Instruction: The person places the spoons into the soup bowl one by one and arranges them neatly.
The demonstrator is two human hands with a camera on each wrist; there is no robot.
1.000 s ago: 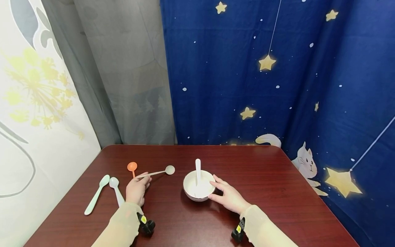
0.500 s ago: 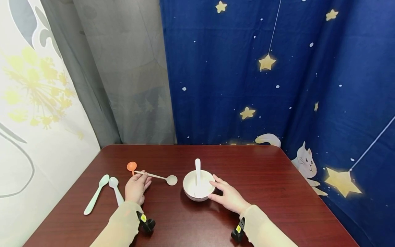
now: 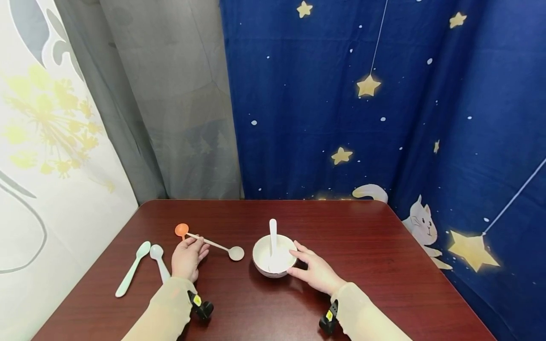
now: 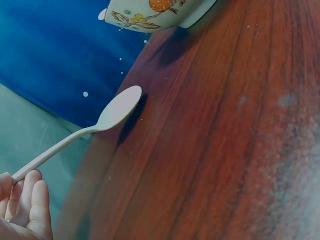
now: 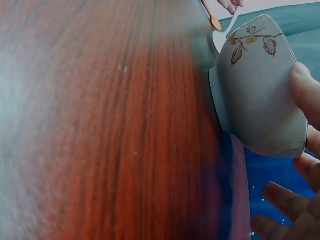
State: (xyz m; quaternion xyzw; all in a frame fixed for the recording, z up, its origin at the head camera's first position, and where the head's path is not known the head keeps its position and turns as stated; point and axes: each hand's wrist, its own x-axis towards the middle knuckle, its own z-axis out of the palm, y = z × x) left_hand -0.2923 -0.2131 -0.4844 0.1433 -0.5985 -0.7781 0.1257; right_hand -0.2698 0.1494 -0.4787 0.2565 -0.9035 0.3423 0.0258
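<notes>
Between the thumb and fingers of my left hand (image 3: 186, 258) is the handle of a beige spoon (image 3: 236, 253). In the left wrist view its bowl (image 4: 120, 108) hangs just above the table, over its own shadow. A white bowl (image 3: 261, 265) stands right of that spoon, with a white spoon (image 3: 273, 233) leaning in it, handle upward. My right hand (image 3: 317, 271) touches the bowl's right side with thumb and fingertips; in the right wrist view the thumb (image 5: 306, 87) lies at the rim of the bowl (image 5: 260, 90), other fingers spread.
An orange spoon (image 3: 181, 229) lies just beyond my left hand, its handle partly hidden. Left of that hand are a pale green spoon (image 3: 133, 271) and a whitish spoon (image 3: 159, 261). The dark red table (image 3: 341, 222) ends at curtains behind.
The beige spoon has swung in my left fingers, its bowl end moving nearer to me and its handle end away. My right hand and the white bowl stay the same.
</notes>
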